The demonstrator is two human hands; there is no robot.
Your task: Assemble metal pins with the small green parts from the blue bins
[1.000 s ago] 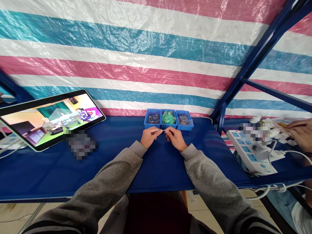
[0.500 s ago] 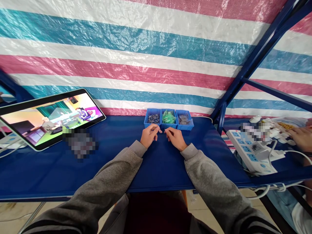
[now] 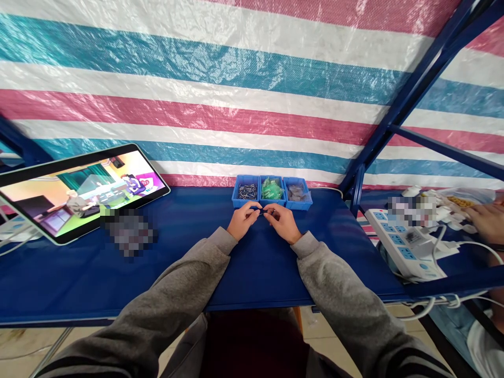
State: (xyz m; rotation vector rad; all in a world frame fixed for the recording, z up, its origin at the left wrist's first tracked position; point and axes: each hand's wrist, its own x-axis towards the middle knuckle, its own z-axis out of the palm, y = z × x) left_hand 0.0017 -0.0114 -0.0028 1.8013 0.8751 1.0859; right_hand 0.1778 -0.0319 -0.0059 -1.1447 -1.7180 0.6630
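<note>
Over the blue table top point(image 3: 260, 273), just in front of three small blue bins, my left hand point(image 3: 243, 219) and my right hand point(image 3: 282, 222) face each other with fingertips nearly meeting. Both are closed in a pinch. Something small, thin and dark shows between the fingertips; its kind is too small to make out. The left bin point(image 3: 235, 199) holds dark metal screws point(image 3: 247, 191). Green plastic pieces point(image 3: 271, 189) fill the middle bin point(image 3: 273, 202), and greyish, translucent small pieces point(image 3: 298, 192) lie in the right bin point(image 3: 298, 206).
A tablet point(image 3: 84, 194) playing a video leans at the left, with a blurred-out patch before it. To the right stand a white power strip point(image 3: 405, 247) with cables and a blue metal frame point(image 3: 388, 123). Another person's hand point(image 3: 488, 220) is at the far right.
My fingertips have come closer together, and a small dark thing now shows between them. The bins and tablet stay in place.
</note>
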